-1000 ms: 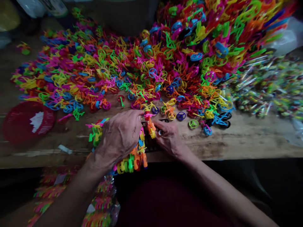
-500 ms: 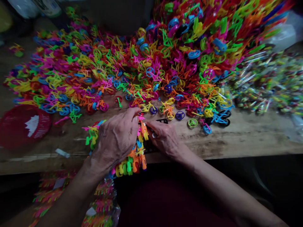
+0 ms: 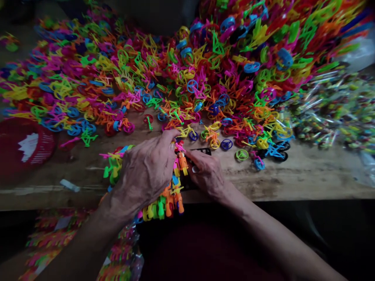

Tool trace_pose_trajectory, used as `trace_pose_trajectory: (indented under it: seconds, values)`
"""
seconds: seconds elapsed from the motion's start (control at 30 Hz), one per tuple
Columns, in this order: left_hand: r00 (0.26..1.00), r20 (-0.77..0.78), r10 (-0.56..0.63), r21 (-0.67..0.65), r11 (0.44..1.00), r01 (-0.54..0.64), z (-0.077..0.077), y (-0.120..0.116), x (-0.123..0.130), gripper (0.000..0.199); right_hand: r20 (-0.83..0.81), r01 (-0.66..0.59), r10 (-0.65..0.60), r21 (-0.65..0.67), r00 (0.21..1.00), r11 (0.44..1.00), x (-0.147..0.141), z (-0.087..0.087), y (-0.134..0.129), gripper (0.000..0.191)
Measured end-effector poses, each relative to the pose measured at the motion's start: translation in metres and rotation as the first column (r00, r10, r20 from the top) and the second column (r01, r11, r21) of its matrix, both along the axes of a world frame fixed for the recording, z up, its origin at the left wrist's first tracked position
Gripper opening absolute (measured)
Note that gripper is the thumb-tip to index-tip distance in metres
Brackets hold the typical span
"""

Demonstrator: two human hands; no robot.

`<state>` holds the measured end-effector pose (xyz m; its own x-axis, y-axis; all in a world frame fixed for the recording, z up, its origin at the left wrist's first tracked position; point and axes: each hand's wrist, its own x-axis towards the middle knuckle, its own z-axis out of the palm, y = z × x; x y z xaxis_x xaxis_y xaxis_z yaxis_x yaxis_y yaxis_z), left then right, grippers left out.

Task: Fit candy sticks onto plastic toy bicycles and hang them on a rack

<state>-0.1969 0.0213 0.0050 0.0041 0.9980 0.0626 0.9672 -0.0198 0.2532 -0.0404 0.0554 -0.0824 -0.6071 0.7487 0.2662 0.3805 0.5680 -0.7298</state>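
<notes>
Rows of small colourful plastic toy bikes [image 3: 161, 207] lie at the front edge of the wooden table. My left hand [image 3: 148, 171] rests over them, its fingers bent round the upper right end of the rows. Close beside it, my right hand [image 3: 206, 171] has its fingers closed at a pink and orange piece; what they pinch is too small to tell. A black slotted frame [image 3: 205, 150] lies partly under my right hand. More toy bikes [image 3: 113, 166] stick out left of my left hand.
A large pile of coloured toy parts [image 3: 164, 74] spreads behind the hands. At the left stands a red basket [image 3: 45, 150] with white paper. Wrapped toys [image 3: 331, 109] lie at the right. Loose wheels [image 3: 241, 155] lie near my right hand. Packed toys [image 3: 49, 238] hang below the table edge.
The view has shifted slightly, so the basket sits further left and the loose wheels further right. Both hands keep nearly the same place at the toy bikes.
</notes>
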Motion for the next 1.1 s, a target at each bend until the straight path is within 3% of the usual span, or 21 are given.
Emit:
trace_pose_trajectory:
  seconds: [0.13,0.43,0.73,0.83,1.0,1.1]
  values:
    - [1.000,-0.011,-0.017,-0.004,1.000,0.017,0.000,0.001,0.000,0.030,-0.067,-0.036,0.035,-0.019,0.997,0.999,0.001,0.002,0.002,0.019]
    - [0.996,-0.082,-0.043,-0.033,0.999,0.041,0.000,0.001,0.003,0.028,0.106,-0.077,0.071,0.047,0.992,0.996,0.002,-0.005,0.005,0.032]
    - [0.994,-0.104,0.040,-0.030,0.999,-0.044,0.001,0.002,0.007,0.037,0.005,-0.139,0.139,-0.015,0.990,0.990,0.000,-0.002,0.009,0.043]
    - [0.992,-0.117,0.048,-0.048,0.997,-0.054,0.002,0.003,0.008,0.037,-0.039,-0.057,0.057,-0.004,0.998,0.998,0.003,0.002,0.009,0.033]
    - [0.997,-0.071,0.035,-0.014,0.999,-0.036,0.003,0.003,0.008,0.033,-0.170,-0.024,0.026,0.013,0.985,1.000,0.039,0.019,-0.018,0.044]
    - [0.999,-0.046,0.017,-0.015,1.000,-0.018,0.002,0.003,0.006,0.032,-0.194,0.037,-0.033,0.018,0.980,0.999,0.056,0.025,-0.042,0.035]
